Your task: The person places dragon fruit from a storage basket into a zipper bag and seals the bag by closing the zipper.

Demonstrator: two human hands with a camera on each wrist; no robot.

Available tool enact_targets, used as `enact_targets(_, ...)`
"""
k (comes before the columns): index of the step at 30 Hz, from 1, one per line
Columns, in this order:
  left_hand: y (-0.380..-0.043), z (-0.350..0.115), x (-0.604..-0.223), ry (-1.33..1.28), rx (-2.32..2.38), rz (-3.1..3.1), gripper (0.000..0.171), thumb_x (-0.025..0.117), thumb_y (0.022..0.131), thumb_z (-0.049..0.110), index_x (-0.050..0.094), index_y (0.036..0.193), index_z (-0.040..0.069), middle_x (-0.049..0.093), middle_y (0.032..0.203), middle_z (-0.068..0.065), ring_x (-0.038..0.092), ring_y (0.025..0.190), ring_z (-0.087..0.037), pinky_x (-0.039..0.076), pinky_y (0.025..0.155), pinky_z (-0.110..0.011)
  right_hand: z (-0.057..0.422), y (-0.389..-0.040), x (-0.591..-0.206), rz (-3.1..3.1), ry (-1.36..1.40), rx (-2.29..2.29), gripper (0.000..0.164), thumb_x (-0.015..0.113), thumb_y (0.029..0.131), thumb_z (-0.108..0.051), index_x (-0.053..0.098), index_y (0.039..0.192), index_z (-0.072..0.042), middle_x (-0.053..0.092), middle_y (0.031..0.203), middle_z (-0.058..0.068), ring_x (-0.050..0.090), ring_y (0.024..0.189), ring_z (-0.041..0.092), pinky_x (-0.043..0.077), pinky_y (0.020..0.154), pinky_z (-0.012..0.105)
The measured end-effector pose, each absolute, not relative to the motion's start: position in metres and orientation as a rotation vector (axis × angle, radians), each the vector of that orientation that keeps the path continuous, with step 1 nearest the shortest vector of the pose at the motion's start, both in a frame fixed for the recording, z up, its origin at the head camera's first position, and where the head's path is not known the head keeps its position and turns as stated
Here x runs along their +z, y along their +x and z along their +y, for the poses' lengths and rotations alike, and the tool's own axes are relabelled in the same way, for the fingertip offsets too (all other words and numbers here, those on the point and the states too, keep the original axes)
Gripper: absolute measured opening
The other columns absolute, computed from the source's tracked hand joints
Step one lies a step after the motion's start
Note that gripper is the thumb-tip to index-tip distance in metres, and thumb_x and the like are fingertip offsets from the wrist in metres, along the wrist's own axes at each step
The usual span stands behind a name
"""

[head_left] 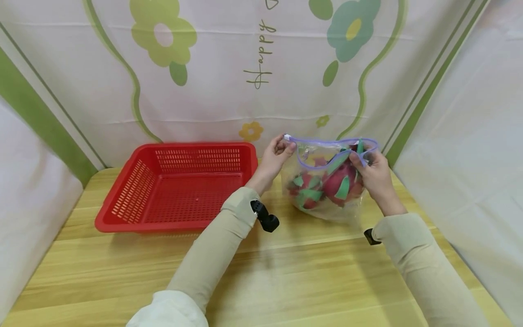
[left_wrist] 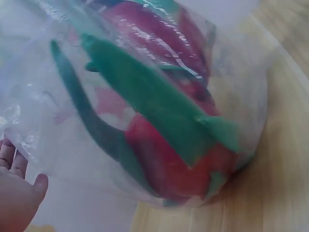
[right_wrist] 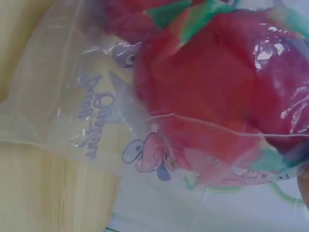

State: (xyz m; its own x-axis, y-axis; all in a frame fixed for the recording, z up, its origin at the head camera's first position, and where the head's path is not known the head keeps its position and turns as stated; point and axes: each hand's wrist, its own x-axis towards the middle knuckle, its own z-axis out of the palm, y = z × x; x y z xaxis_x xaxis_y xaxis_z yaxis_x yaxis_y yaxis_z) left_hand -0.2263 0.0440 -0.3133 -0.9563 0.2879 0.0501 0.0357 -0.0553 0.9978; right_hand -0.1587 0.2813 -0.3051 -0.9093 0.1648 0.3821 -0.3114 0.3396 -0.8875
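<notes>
My left hand [head_left: 271,162] pinches the left corner of a clear zip bag [head_left: 300,210] beside its white slider [head_left: 287,136]. On the other side, my right hand [head_left: 376,178] grips the bag's right edge near the top. The purple zip strips [head_left: 323,141] stand apart, so the bag's mouth gapes. Red dragon fruits [head_left: 341,182] with green leafy scales fill the bag. Through the plastic, the left wrist view shows long green scales on one dragon fruit [left_wrist: 164,159]. Printed cartoon figures [right_wrist: 157,154] mark the bag in the right wrist view.
A red plastic basket [head_left: 175,226] with slotted walls stands on the wooden table [head_left: 135,277], left of the bag. Behind the table hangs a white flowered cloth [head_left: 212,100]. White cloth also walls in both sides. Each wrist carries a black strap [head_left: 265,217].
</notes>
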Motion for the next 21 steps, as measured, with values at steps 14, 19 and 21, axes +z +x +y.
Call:
enact_targets(14,-0.221,0.039,-0.305,0.326,2.290,2.173,0.023,0.063,0.092,0.023,0.062,0.105,0.004,0.059,0.098,-0.001,0.056,0.096,-0.013,0.046,0.086,-0.023,0.269,-0.171,-0.307,-1.737,0.237,1.762,0.048,0.078,0.076,-0.021,0.042,0.107,-0.018,0.052,0.115,-0.003,0.051,0.113,0.010,0.042,0.091,0.015)
enact_targets(19,-0.218,0.037,-0.302,0.366,2.277,2.184,0.023,0.063,0.092,0.022,0.061,0.106,0.004,0.060,0.100,-0.002,0.058,0.099,-0.015,0.047,0.089,-0.025,0.265,-0.173,-0.308,-1.668,0.104,1.654,0.017,0.073,0.078,-0.014,0.058,0.078,-0.022,0.052,0.109,-0.006,0.052,0.110,0.011,0.040,0.095,0.016)
enact_targets(21,-0.218,0.037,-0.301,0.365,2.280,2.192,0.023,0.063,0.092,0.023,0.061,0.106,0.004,0.059,0.098,0.000,0.057,0.095,-0.012,0.047,0.087,-0.023,0.266,-0.174,-0.307,-1.637,0.073,1.668,0.017,0.071,0.080,-0.009,0.061,0.075,-0.022,0.055,0.108,-0.006,0.055,0.106,0.010,0.042,0.092,0.015)
